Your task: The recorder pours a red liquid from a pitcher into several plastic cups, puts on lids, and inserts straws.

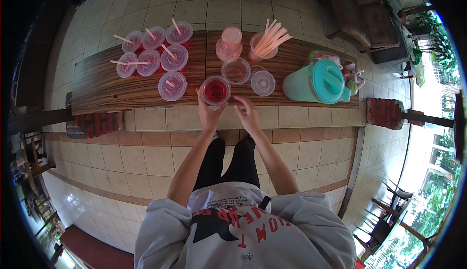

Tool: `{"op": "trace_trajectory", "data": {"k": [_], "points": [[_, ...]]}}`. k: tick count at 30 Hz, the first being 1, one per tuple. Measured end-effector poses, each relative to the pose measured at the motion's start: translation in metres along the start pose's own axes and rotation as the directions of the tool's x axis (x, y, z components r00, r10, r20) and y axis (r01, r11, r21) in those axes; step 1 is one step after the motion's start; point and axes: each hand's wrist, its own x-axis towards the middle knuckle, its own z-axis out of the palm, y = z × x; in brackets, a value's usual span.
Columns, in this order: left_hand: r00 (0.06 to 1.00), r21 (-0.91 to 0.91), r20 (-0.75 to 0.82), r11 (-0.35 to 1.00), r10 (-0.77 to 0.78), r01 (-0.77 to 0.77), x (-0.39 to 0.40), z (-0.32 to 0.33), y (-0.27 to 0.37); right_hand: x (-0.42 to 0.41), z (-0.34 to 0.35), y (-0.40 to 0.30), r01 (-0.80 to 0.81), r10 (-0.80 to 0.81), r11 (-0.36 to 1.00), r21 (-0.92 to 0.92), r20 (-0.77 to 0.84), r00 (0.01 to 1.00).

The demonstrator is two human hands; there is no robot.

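My left hand (210, 113) holds a clear plastic cup of red drink (215, 90), with no lid on it, at the table's near edge. My right hand (246, 113) is just right of that cup, fingers apart and holding nothing. Behind the cup stands another uncovered clear cup (236, 71). Clear plastic lids (263, 83) lie to its right. Several lidded cups of red drink (172, 86) with pale pink straws (168, 51) stand grouped on the left. Farther back are a stack of upturned clear cups (230, 45) and a cup full of straws (263, 46).
A teal lidded pitcher (315, 82) stands on the right of the wood-grain table (98, 86). Behind it are knotted plastic bags (353, 75) with contents. Brick pillars (385, 113) flank the table's ends, and a brown sofa (359, 14) stands beyond at the upper right.
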Motion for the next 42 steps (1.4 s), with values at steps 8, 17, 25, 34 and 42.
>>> {"op": "trace_trajectory", "data": {"k": [8,17,25,34,42], "points": [[0.995,0.214,-0.083,0.974,-0.056,0.073,-0.055,0.008,0.001,0.012,-0.042,0.017,0.096,-0.382,0.699,-0.709,-0.257,0.888],[0.938,0.115,0.308,0.985,-0.16,0.13,-0.077,0.033,0.003,0.021,-0.056,0.037,-0.025,-0.328,0.552,-0.834,-0.244,0.912],[0.824,-0.325,0.492,0.818,-0.282,0.474,-0.04,0.084,-0.012,0.02,-0.057,0.027,-0.045,-0.313,0.632,-0.774,-0.308,0.898],[0.72,-0.31,0.603,0.73,-0.345,0.609,-0.023,0.101,-0.001,0.019,-0.062,0.021,-0.04,-0.363,0.624,-0.78,-0.335,0.869],[0.726,-0.32,0.643,0.775,-0.244,0.544,-0.026,0.089,0.012,0.013,-0.061,-0.018,0.217,-0.522,0.796,-0.564,-0.461,0.717]]}}
